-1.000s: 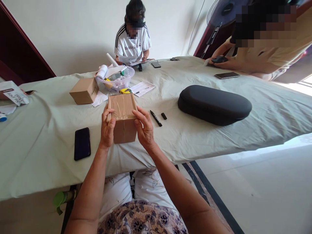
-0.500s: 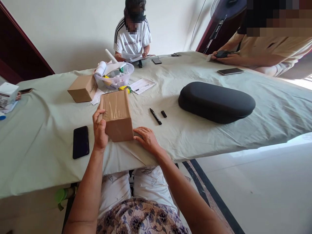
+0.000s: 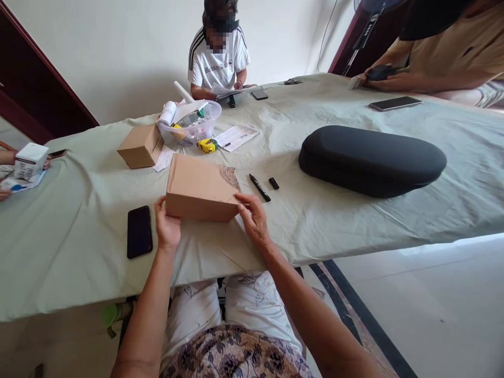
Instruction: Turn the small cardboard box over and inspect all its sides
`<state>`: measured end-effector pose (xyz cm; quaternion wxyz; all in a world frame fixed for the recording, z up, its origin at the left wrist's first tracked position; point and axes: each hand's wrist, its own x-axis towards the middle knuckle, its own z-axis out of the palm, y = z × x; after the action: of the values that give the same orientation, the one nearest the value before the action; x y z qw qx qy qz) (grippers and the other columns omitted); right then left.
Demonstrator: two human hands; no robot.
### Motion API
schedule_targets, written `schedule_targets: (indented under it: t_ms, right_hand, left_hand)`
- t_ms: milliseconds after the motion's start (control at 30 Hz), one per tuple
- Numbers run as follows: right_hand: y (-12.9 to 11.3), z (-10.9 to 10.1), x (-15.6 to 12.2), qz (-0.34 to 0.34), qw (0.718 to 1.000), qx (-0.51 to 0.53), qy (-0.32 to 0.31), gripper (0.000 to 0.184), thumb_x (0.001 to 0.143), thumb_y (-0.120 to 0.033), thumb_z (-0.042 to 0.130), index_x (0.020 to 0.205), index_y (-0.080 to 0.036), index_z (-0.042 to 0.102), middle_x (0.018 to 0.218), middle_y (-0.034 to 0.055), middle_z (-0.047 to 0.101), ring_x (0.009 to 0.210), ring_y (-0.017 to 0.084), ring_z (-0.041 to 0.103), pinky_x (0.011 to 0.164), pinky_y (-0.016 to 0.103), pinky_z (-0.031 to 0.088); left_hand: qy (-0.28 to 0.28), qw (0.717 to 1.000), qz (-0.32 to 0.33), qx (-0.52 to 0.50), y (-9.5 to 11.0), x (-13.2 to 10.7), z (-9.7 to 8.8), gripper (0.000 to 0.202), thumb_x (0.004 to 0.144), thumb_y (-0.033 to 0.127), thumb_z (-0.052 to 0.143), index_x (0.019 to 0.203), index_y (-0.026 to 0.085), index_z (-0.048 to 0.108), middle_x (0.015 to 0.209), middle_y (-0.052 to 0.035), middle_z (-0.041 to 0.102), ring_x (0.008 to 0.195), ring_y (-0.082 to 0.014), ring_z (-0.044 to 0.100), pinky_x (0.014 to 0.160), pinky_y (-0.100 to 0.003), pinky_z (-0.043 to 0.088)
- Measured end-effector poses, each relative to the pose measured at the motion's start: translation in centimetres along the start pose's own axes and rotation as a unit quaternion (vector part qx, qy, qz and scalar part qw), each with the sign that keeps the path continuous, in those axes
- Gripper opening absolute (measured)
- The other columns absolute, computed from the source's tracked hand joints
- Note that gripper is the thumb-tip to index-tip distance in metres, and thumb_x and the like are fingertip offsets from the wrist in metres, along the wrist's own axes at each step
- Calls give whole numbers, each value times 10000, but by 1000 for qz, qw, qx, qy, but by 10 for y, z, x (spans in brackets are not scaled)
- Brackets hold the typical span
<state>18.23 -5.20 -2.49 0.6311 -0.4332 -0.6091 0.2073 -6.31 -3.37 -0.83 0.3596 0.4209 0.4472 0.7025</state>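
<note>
A brown cardboard box (image 3: 197, 181) is held between my two hands over the near part of the table. Dark scribbled marks show at the right of its top face. My left hand (image 3: 168, 227) grips its left end from below, some fingers hidden behind the box. At the right end, my right hand (image 3: 254, 215) holds the near corner, thumb on the front and fingers over the edge. Just right of the box lies an uncapped black marker (image 3: 260, 188), its cap (image 3: 274, 183) beside it. A dark phone (image 3: 139, 232) lies left of my left hand.
A second cardboard box (image 3: 137, 147) stands beside a plastic basin (image 3: 216, 119) of odds and ends. A yellow tape measure (image 3: 207, 145) and a paper (image 3: 240, 137) lie nearby. A long black case (image 3: 370, 157) sits at right. People sit across, at right and at far left.
The box has been turned, so a wider side now faces me and a scribbled face is on top. My left hand has shifted lower on it; my right hand has moved up onto the corner.
</note>
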Motion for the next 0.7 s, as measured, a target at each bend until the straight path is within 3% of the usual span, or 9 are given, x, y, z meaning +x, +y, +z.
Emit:
schedule_targets:
  t_ms: [67, 167, 300, 400, 567, 700]
  right_hand:
    - [-1, -6, 12, -6, 999, -17, 31, 279, 977, -438, 524, 1037, -255, 725, 978, 64, 705, 946, 219, 644, 820, 382, 543]
    - [2, -10, 29, -7, 1000, -21, 0, 299, 960, -488, 542, 951, -254, 728, 847, 32, 671, 816, 200, 610, 807, 379, 518]
    - [15, -5, 43, 32, 998, 38, -26, 370, 953, -562, 526, 1022, -250, 713, 829, 14, 639, 765, 183, 578, 761, 347, 494]
    - [26, -1, 42, 40, 995, 73, -49, 456, 927, -631, 529, 1118, -253, 700, 850, 14, 596, 769, 184, 557, 756, 345, 498]
    - [37, -3, 29, 60, 990, 83, -100, 640, 862, -723, 552, 1308, -270, 625, 1022, 58, 605, 889, 218, 572, 786, 370, 533]
    - [45, -4, 26, 99, 982, 119, -105, 723, 800, -763, 610, 1365, -314, 570, 988, 35, 608, 847, 201, 591, 747, 346, 538]
  left_hand:
    - [43, 992, -13, 115, -16, -2, -7, 339, 828, 520, 573, 972, 214, 601, 901, -42, 638, 829, -183, 623, 713, -293, 493]
    - [82, 983, -5, 163, -20, 3, -12, 361, 855, 535, 579, 962, 193, 626, 951, -59, 649, 909, -185, 624, 790, -298, 488]
    - [26, 988, 13, 154, -5, 20, -2, 543, 901, 654, 513, 1152, 188, 634, 1180, -113, 666, 1109, -228, 625, 933, -352, 488]
    - [-3, 984, 37, 172, -4, 25, 8, 622, 847, 690, 596, 1229, 200, 616, 1256, -128, 657, 1182, -258, 613, 1023, -391, 468]
    - [44, 984, 61, 164, -16, 11, 14, 637, 832, 676, 602, 1224, 174, 613, 1172, -124, 679, 1091, -257, 642, 964, -388, 503]
    - [67, 984, 53, 155, -13, 3, 14, 494, 848, 552, 613, 1177, 185, 639, 1093, -88, 690, 994, -233, 649, 884, -351, 513]
